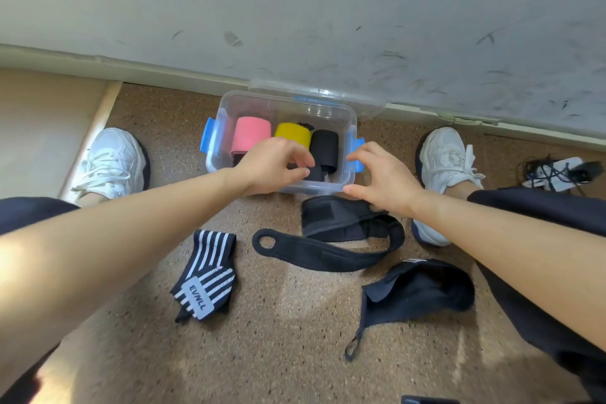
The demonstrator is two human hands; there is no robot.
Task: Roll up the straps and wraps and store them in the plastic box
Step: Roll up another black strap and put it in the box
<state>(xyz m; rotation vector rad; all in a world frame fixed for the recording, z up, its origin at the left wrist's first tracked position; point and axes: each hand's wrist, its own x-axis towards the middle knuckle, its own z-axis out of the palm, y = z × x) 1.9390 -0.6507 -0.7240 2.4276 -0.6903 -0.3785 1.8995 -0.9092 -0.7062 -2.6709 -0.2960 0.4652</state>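
the person's left hand (pixel 272 164) is curling over a small black roll (pixel 316 174) inside the plastic box (pixel 226 108), likely seating it beside the pink roll (pixel 252 134) and yellow roll (pixel 293 133); whether it is gripping cannot be told. the right hand (pixel 380 177) is hovering loosely open and empty by the box's near corner, probably steadying it. the striped wrap (pixel 210 269) is lying unrolled on the floor, its label reading "evnll".
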